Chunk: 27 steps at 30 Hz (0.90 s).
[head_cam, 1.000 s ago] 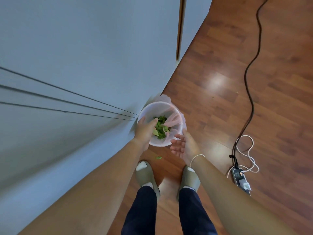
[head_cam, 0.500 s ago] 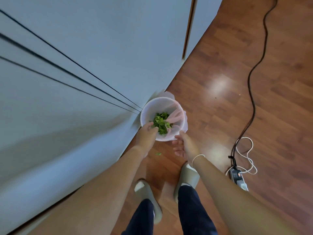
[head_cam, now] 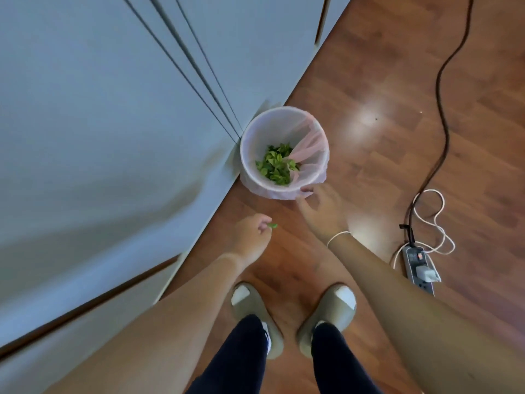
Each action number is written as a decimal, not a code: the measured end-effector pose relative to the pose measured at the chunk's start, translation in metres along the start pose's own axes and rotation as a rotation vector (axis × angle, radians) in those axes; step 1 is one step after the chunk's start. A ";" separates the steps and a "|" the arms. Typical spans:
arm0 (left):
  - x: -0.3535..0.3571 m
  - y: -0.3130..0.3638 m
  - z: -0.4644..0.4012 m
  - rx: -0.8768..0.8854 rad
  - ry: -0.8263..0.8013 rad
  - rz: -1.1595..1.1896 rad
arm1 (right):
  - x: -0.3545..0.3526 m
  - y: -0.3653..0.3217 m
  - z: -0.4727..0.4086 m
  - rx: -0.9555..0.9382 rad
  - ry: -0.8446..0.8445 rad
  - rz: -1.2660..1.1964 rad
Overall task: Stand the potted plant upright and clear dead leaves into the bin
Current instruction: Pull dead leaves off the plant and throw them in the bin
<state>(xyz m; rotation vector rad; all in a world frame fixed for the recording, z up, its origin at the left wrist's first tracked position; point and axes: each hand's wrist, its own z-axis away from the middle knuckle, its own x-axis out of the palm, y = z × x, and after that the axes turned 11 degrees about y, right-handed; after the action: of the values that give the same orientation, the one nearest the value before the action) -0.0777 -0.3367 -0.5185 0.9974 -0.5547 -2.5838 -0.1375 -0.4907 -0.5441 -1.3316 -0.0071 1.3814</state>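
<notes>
A small round bin (head_cam: pixel 257 132) lined with a pale pink bag stands on the wooden floor against the grey wall. Green leaves (head_cam: pixel 275 164) lie heaped at its bottom. My left hand (head_cam: pixel 251 236) hovers low over the floor in front of the bin, fingertips pinched on a single green leaf (head_cam: pixel 273 225). My right hand (head_cam: pixel 322 208) is just below the bin's near rim, fingers spread, one fingertip touching the bag's edge. The potted plant is out of view.
A grey wall (head_cam: pixel 113 109) with dark cables runs along the left. A black cord (head_cam: pixel 443 66) leads to a power strip (head_cam: pixel 420 265) with a white cable at the right. My two feet in slippers (head_cam: pixel 295 311) stand just behind my hands.
My left hand has left the bin's rim, dropped to the floor and pinched the stray leaf lying there. My right hand shifted right along the rim. The view tilted.
</notes>
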 end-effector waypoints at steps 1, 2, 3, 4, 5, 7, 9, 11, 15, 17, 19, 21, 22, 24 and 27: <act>0.010 -0.008 -0.006 0.005 0.001 -0.008 | 0.005 0.006 -0.002 -0.071 0.017 0.058; 0.020 -0.015 -0.013 0.013 0.003 -0.023 | 0.010 0.011 -0.005 -0.144 0.037 0.102; 0.030 -0.022 -0.019 0.019 0.009 -0.040 | 0.015 0.016 -0.007 -0.234 0.063 0.140; 0.041 -0.029 -0.025 0.028 0.015 -0.058 | 0.022 0.023 -0.009 -0.336 0.102 0.171; 0.050 -0.035 -0.031 0.037 0.018 -0.077 | 0.029 0.029 -0.011 -0.427 0.142 0.199; 0.075 -0.050 -0.046 0.061 0.013 -0.127 | 0.045 0.042 -0.018 -0.565 0.188 0.231; 0.095 -0.063 -0.063 0.100 0.015 -0.185 | 0.057 0.047 -0.025 -0.672 0.182 0.251; 0.112 -0.076 -0.081 0.133 0.021 -0.203 | 0.071 0.048 -0.036 -0.765 0.154 0.279; 0.140 -0.098 -0.117 0.175 0.079 -0.210 | 0.095 0.046 -0.064 -0.817 0.150 0.380; 0.152 -0.109 -0.133 0.195 0.112 -0.229 | 0.106 0.047 -0.076 -0.829 0.163 0.420; 0.160 -0.115 -0.142 0.216 0.125 -0.260 | 0.108 0.046 -0.082 -0.826 0.175 0.478; 0.169 -0.123 -0.154 0.223 0.140 -0.285 | 0.115 0.046 -0.088 -0.858 0.197 0.514; 0.173 -0.127 -0.161 0.221 0.136 -0.295 | 0.118 0.048 -0.090 -0.882 0.207 0.524; 0.180 -0.134 -0.172 0.221 0.134 -0.312 | 0.121 0.052 -0.092 -0.930 0.243 0.526; 0.190 -0.145 -0.183 0.231 0.131 -0.341 | 0.122 0.056 -0.093 -0.968 0.290 0.522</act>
<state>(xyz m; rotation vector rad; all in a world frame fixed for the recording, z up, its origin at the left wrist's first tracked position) -0.1070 -0.3339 -0.8182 1.4377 -0.7142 -2.7612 -0.0753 -0.4868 -0.6954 -2.4663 -0.1599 1.6751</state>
